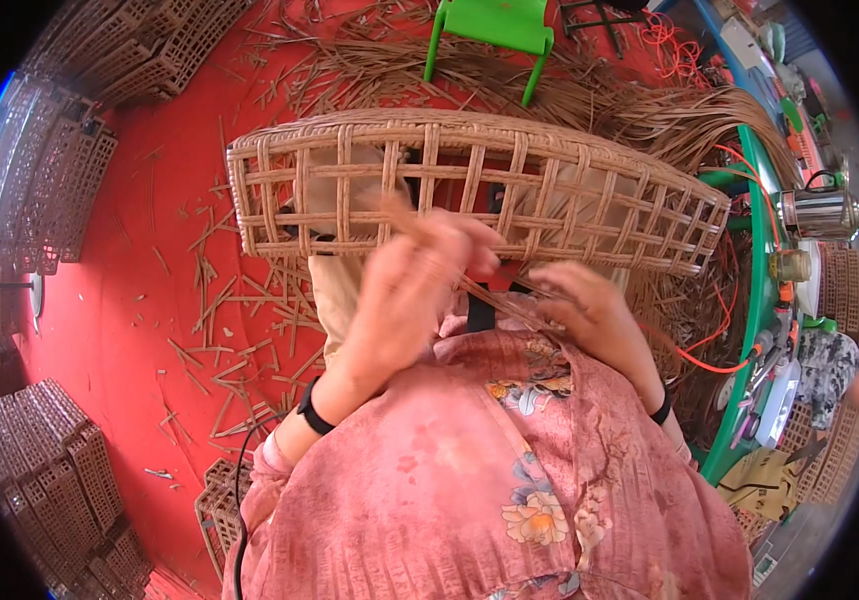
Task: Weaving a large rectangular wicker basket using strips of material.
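Observation:
A long woven basket frame [430, 175] of brown cane-like strips, with open square mesh, lies across my knees. My left hand [405, 290] is raised at its near edge, smeared by motion, with its fingers closed around a brown strip [398, 213] whose end juts out beyond them. Just right of it, my right hand [588, 303] is held low against my body, fingers curled. Thin brown strips [490, 296] run between the two hands and pass into the right hand's fingers. Both hands are on the near side of the frame; my fingertips are partly blurred.
Stacked woven baskets [40, 450] line the left side. Cut strip scraps litter the red floor [130, 330], and a heap of long strips [690, 115] lies at the back right. A green stool [495, 25] stands ahead. Right, a green-edged table [750, 370] holds a metal kettle [822, 212] and tools.

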{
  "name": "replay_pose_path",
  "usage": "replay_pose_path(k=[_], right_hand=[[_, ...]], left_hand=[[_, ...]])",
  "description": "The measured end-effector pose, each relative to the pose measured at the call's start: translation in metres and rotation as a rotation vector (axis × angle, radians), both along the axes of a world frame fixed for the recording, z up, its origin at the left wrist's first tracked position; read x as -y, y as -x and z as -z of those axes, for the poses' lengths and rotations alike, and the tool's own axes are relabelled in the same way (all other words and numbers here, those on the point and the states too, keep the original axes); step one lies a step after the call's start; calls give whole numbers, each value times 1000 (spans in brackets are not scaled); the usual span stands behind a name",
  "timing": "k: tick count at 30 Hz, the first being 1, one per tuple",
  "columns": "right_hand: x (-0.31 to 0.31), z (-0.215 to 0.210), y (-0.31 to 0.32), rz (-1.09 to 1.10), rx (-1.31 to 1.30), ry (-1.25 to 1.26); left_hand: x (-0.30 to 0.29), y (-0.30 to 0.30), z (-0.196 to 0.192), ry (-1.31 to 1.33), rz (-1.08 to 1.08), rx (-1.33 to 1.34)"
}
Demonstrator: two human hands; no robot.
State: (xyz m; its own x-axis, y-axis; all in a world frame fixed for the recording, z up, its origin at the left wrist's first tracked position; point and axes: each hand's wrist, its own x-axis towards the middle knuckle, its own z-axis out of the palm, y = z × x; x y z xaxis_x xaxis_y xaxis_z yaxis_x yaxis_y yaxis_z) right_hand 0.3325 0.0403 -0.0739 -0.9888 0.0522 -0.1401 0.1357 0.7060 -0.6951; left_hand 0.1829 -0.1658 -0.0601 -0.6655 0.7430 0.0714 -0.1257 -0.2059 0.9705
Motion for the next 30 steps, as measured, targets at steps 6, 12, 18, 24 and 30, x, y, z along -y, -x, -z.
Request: replay_pose_path(k=[6, 12, 18, 24, 30], right_hand=[[25, -27, 48, -48, -278, 402], [19, -4, 39, -16, -248, 654], [5, 17, 19, 3, 346, 1027], [17, 53, 53, -301, 187, 532], [11, 100, 114, 155, 24, 956]], left_hand=[[-18, -15, 24, 338, 308, -480], [-10, -3, 19, 310, 165, -705], [57, 53, 45, 732, -332, -1327], [66, 84, 49, 822, -245, -1476], [40, 109, 28, 702, -217, -1475]])
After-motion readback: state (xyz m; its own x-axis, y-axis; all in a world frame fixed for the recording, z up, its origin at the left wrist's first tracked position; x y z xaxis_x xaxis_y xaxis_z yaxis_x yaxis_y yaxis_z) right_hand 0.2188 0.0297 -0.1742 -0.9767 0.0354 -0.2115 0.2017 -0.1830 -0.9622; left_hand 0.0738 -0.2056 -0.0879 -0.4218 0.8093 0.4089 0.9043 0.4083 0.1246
